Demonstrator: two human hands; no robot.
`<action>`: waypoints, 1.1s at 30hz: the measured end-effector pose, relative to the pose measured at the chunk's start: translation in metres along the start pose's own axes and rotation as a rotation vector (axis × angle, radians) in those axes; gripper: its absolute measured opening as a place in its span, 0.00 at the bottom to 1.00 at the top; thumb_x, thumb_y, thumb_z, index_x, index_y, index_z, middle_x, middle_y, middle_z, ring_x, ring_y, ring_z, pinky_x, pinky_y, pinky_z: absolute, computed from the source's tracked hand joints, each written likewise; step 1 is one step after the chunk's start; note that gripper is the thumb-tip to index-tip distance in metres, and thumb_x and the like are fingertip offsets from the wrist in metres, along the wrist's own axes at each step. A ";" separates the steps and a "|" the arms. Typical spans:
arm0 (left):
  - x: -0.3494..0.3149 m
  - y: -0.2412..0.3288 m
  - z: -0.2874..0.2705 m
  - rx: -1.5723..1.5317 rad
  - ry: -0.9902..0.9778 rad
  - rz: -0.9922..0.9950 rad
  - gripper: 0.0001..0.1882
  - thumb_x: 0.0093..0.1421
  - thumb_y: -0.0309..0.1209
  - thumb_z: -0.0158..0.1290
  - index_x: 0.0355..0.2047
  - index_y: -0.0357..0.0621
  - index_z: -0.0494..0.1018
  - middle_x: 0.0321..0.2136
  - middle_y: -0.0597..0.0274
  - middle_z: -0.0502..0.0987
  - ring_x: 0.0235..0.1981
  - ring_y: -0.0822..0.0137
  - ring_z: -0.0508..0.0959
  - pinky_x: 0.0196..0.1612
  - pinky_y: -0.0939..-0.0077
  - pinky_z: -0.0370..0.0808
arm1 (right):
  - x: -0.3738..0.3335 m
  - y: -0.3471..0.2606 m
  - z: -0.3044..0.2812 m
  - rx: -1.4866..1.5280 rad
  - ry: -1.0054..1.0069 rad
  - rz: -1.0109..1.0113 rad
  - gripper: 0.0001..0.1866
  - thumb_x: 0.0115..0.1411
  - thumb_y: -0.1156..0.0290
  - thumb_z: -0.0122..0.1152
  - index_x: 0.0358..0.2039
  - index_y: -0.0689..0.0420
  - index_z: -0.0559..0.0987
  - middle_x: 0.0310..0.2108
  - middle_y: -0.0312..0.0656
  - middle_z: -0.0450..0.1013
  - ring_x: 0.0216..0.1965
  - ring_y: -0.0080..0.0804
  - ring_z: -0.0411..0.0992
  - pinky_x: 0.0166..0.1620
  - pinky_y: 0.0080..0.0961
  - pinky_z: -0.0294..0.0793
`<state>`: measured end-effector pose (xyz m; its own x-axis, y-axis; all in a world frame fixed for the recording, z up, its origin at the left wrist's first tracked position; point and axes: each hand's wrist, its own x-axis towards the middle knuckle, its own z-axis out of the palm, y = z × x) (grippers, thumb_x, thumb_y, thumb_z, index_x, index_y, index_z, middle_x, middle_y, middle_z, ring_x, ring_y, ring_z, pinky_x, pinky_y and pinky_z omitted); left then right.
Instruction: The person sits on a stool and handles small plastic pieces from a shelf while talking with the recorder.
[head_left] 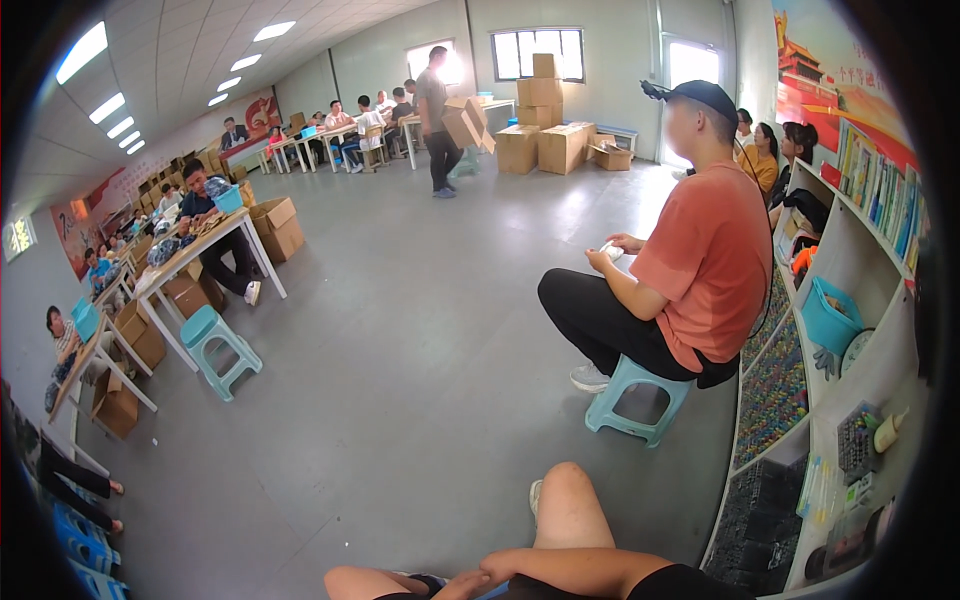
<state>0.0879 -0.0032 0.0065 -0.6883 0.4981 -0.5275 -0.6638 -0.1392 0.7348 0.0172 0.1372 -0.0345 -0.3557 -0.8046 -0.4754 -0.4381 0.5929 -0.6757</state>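
My right forearm reaches in from the lower right, across my lap. My right hand (497,567) is closed, its fingers curled in against my left hand (463,584). What the right hand holds, if anything, is hidden. The left hand rests low between my bent knees, its fingers mostly out of sight, so its closing cannot be read. Beneath the hands lie dark shorts and a bit of blue. My bare right knee (566,490) rises just beyond the hands.
At right a person in an orange shirt (705,240) sits on a light-blue stool (640,400), holding a small white object. Beside them runs a white shelf (818,190). Another stool (218,350) stands by worktables at left. Cardboard boxes (565,148) are stacked far back; someone carries a box (467,124).
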 end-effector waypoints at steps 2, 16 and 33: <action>0.000 -0.001 0.004 0.029 0.042 0.057 0.13 0.50 0.44 0.48 0.31 0.51 0.70 0.18 0.74 0.65 0.14 0.79 0.57 0.15 0.86 0.51 | 0.001 0.003 0.002 0.023 -0.043 0.018 0.13 0.36 0.63 0.59 0.23 0.57 0.76 0.21 0.46 0.71 0.24 0.42 0.69 0.27 0.35 0.67; 0.022 -0.045 -0.045 0.148 0.036 -0.069 0.23 0.50 0.44 0.50 0.42 0.43 0.68 0.36 0.60 0.71 0.36 0.65 0.70 0.37 0.71 0.67 | -0.006 -0.008 -0.009 0.056 -0.086 0.020 0.12 0.36 0.65 0.58 0.22 0.57 0.76 0.19 0.46 0.71 0.22 0.40 0.69 0.26 0.34 0.67; 0.050 -0.090 -0.085 0.145 0.014 -0.006 0.21 0.51 0.37 0.49 0.44 0.38 0.67 0.39 0.58 0.70 0.40 0.64 0.69 0.43 0.71 0.66 | -0.011 -0.018 -0.011 0.024 -0.034 0.029 0.12 0.36 0.65 0.56 0.22 0.58 0.76 0.20 0.48 0.71 0.23 0.43 0.69 0.28 0.35 0.67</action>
<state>0.0882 -0.0381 -0.1225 -0.6892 0.4860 -0.5374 -0.6195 -0.0105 0.7849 0.0197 0.1359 -0.0111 -0.3394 -0.7877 -0.5141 -0.4073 0.6157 -0.6745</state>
